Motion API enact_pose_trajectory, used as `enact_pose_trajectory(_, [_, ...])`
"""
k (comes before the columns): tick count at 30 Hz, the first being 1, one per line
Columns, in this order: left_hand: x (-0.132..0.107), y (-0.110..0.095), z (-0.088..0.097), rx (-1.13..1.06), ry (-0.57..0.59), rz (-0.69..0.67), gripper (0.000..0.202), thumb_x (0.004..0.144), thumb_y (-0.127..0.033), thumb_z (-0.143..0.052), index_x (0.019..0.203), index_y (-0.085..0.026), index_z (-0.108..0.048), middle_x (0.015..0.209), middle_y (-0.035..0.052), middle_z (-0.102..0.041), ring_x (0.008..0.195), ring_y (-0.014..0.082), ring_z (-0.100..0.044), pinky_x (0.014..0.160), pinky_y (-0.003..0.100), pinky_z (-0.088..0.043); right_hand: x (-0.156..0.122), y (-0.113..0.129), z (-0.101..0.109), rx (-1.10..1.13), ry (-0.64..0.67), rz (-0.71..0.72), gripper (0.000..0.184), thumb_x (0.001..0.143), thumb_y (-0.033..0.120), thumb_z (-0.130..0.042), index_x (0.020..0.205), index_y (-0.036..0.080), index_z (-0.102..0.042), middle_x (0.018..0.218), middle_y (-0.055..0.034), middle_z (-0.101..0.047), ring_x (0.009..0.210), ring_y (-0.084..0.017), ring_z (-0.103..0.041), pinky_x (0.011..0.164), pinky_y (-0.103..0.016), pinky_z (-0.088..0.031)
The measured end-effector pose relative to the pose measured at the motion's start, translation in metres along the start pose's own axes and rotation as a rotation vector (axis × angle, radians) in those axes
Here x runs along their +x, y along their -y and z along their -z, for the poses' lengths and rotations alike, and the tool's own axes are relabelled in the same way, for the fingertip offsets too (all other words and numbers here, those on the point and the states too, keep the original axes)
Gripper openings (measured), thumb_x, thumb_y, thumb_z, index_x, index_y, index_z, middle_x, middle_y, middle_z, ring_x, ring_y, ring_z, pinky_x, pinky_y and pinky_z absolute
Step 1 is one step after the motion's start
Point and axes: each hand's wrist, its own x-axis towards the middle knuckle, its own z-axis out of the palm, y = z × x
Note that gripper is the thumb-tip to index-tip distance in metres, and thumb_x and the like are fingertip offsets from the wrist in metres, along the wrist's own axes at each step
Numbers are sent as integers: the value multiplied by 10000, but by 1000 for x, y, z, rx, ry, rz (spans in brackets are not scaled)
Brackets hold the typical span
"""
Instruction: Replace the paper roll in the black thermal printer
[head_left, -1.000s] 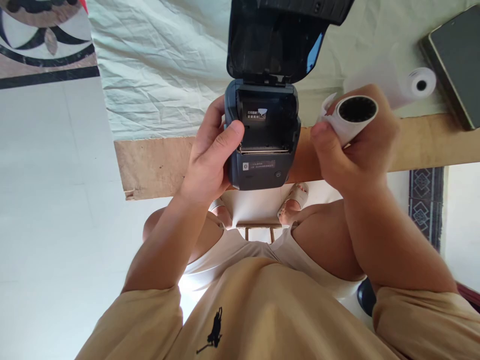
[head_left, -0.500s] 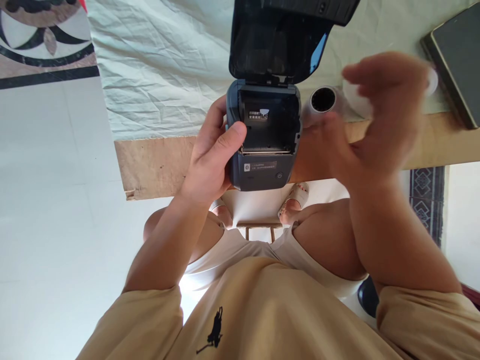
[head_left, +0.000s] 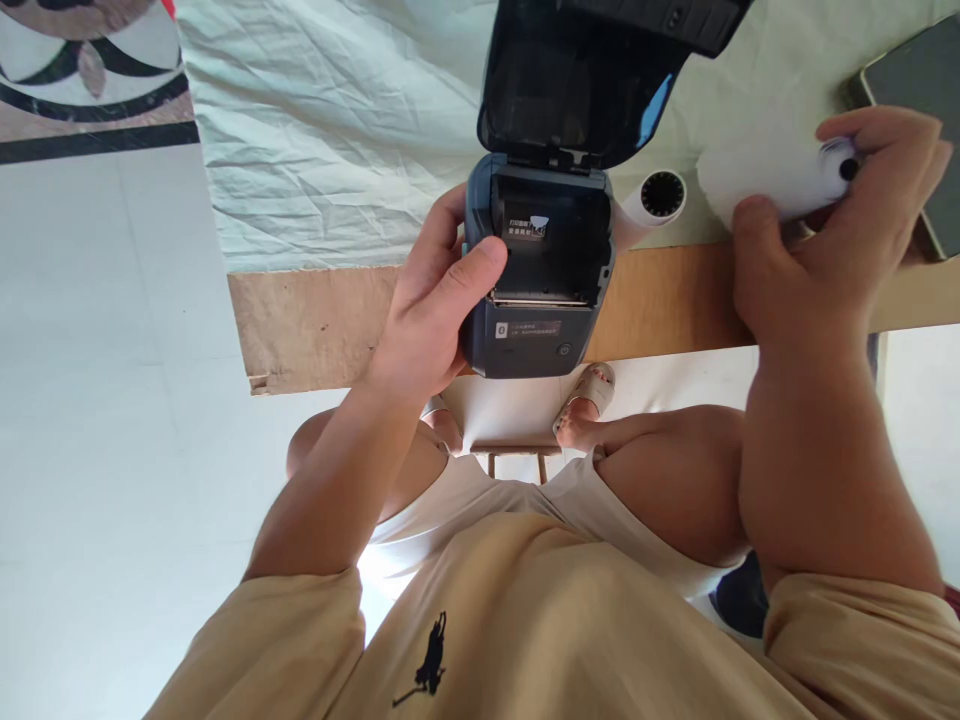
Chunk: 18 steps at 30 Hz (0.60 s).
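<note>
My left hand (head_left: 431, 300) is wrapped around the left side of a dark blue portable label printer (head_left: 532, 345), its thumb over the rim. The printer's black lid (head_left: 577, 90) is swung up, showing a bare paper compartment with a small label inside. At the right, my right hand (head_left: 832, 250) is closed around a white paper roll (head_left: 787, 170) whose loose end spreads to the left. The thumb rests at the paper's lower edge. Between printer and right hand lies a second white roll (head_left: 636, 208) with a black toothed core.
A pale green cloth (head_left: 337, 130) covers the table, with a wooden edge (head_left: 315, 330) along the front. A dark flat box-like object (head_left: 915, 100) lies at the far right, just beyond my right hand. My knees and a wooden stool rung are below.
My right hand has moved right from beside the second roll and closed on the loose-ended paper roll. In the picture, the printer has shifted slightly right, still in my left hand.
</note>
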Motion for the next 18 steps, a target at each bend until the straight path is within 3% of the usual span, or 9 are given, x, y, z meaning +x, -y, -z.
enact_pose_trajectory(2, [0, -1, 0, 30, -3, 8, 329, 912, -394, -623, 1179, -214, -557, 951, 36, -671, 1099, 197, -670, 933, 308, -590, -1, -2, -1, 0, -24, -2, 602, 623, 424, -727, 1139, 172, -545, 1140, -102, -528, 966, -139, -493, 727, -257, -339])
enact_pose_trajectory(5, [1, -1, 1, 45, -6, 8, 326, 921, -391, -610, 1186, -209, -553, 977, 35, -676, 1113, 189, -662, 966, 300, -571, -7, 12, 4, 188, 9, 151, 524, 710, 392, -611, 1181, 182, -521, 1035, -86, -558, 779, -81, -456, 686, -249, -321])
enact_pose_trajectory(7, [1, 0, 1, 48, 2, -13, 347, 906, -399, -628, 1180, -198, -556, 977, 35, -678, 1124, 195, -654, 987, 306, -559, -12, 25, 10, 337, 80, 228, 555, 735, 342, -540, 1268, 201, -475, 973, -72, -576, 660, -52, -386, 620, -239, -295])
enact_pose_trajectory(9, [2, 2, 0, 53, -9, -24, 367, 888, -419, -650, 1163, -191, -564, 976, 38, -680, 1165, 212, -633, 1009, 322, -546, -16, 36, 15, 351, 161, 245, 600, 706, 285, -514, 1300, 219, -458, 972, -66, -599, 624, -50, -361, 581, -230, -290])
enact_pose_trajectory(11, [3, 4, -1, 56, -20, -39, 391, 859, -436, -678, 1149, -195, -574, 976, 38, -681, 1222, 233, -597, 1028, 338, -531, -18, 40, 17, 259, 184, 243, 565, 685, 267, -518, 1247, 220, -512, 1031, -84, -599, 723, -77, -442, 647, -231, -366])
enact_pose_trajectory(14, [4, 6, 1, 60, -20, -38, 405, 859, -433, -674, 1170, -200, -563, 988, 30, -678, 1278, 244, -550, 1046, 356, -512, -17, 39, 16, 138, 140, 245, 440, 717, 360, -590, 1124, 190, -594, 1060, -122, -539, 953, -139, -506, 844, -279, -440])
enact_pose_trajectory(16, [5, 8, 4, 63, -8, -40, 398, 863, -430, -667, 1169, -201, -556, 1005, 16, -679, 1285, 233, -538, 1063, 351, -502, -17, 39, 16, 132, 129, 233, 432, 738, 405, -609, 1104, 174, -604, 1053, -128, -516, 977, -149, -511, 868, -289, -448])
enact_pose_trajectory(18, [6, 10, 7, 76, 2, -38, 408, 847, -452, -682, 1158, -215, -562, 1024, -7, -682, 1287, 219, -534, 1092, 336, -488, -18, 40, 18, 156, 166, 223, 434, 776, 358, -551, 1168, 175, -565, 1083, -131, -529, 989, -147, -528, 879, -290, -455])
